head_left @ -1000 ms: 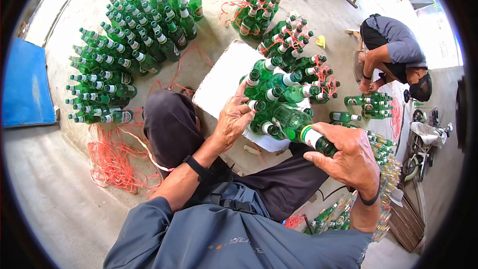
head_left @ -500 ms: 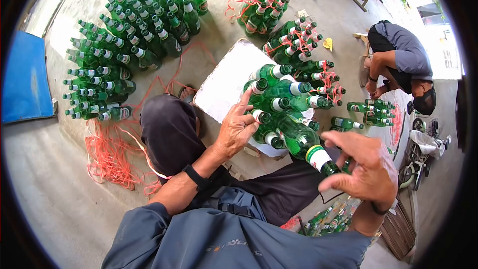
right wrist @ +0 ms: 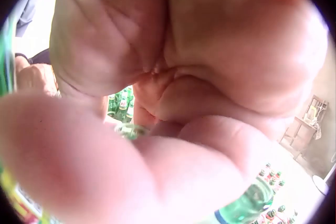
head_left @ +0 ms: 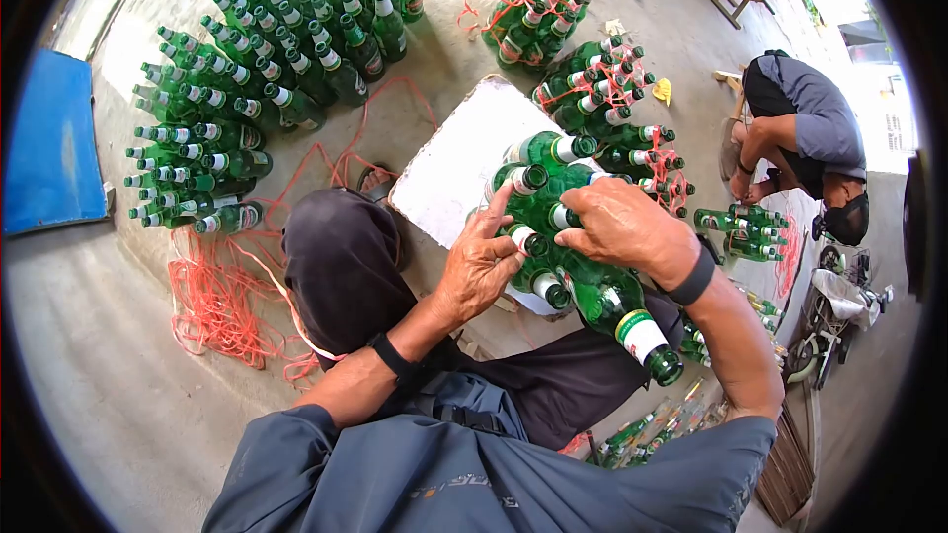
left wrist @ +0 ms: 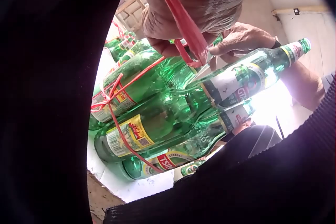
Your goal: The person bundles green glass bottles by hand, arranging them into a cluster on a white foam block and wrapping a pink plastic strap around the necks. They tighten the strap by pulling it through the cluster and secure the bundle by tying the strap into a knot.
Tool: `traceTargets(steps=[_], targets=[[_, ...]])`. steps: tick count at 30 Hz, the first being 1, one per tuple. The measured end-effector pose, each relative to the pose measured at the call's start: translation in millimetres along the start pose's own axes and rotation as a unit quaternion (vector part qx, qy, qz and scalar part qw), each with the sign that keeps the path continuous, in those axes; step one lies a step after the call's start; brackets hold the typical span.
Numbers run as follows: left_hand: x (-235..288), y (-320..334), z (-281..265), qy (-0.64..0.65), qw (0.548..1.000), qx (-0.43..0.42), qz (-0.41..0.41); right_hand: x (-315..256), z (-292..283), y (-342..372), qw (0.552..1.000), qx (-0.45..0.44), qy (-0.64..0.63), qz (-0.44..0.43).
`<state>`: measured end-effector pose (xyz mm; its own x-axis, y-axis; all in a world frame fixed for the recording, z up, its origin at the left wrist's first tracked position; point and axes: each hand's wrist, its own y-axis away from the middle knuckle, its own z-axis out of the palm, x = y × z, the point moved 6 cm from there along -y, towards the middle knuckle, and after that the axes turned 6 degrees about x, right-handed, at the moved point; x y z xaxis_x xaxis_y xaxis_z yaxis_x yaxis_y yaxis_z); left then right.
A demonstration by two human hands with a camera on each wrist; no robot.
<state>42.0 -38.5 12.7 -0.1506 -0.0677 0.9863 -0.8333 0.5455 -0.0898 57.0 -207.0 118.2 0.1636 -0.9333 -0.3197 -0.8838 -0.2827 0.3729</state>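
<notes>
A cluster of green bottles stands on a white block; red ribbon runs around their bodies in the left wrist view. My left hand is at the cluster's left necks, index finger extended along one; the left wrist view shows this hand gripping red ribbon. My right hand reaches over the cluster, thumb and fingers curled at a bottle neck. A slanted bottle leans outward below it, neck toward my lap, untouched. The right hand's palm fills most of the right wrist view.
Many green bottles stand at the left, above a tangle of red ribbon. Ribbon-tied bundles stand beyond the block. A crouching person is at the right near more bottles. A blue board is at far left.
My right hand has let go of the slanted bottle's neck and moved left over the cluster, curling at another neck. My left hand has stayed near the same necks.
</notes>
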Motion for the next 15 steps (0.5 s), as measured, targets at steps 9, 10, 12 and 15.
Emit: traceTargets(steps=[9,10,12,15], targets=[[1,1,2,-0.001,1.000,0.006,0.007,17,29,-1,0.993,0.097,-0.038,-0.050],[1,1,2,-0.001,1.000,0.006,0.006,18,32,-1,0.995,0.082,-0.035,-0.044],[1,2,2,-0.003,1.000,0.006,0.006,20,35,-2,0.997,0.064,-0.031,-0.028],[1,2,2,-0.009,1.000,0.006,0.010,20,34,-5,0.999,0.036,-0.019,-0.014]])
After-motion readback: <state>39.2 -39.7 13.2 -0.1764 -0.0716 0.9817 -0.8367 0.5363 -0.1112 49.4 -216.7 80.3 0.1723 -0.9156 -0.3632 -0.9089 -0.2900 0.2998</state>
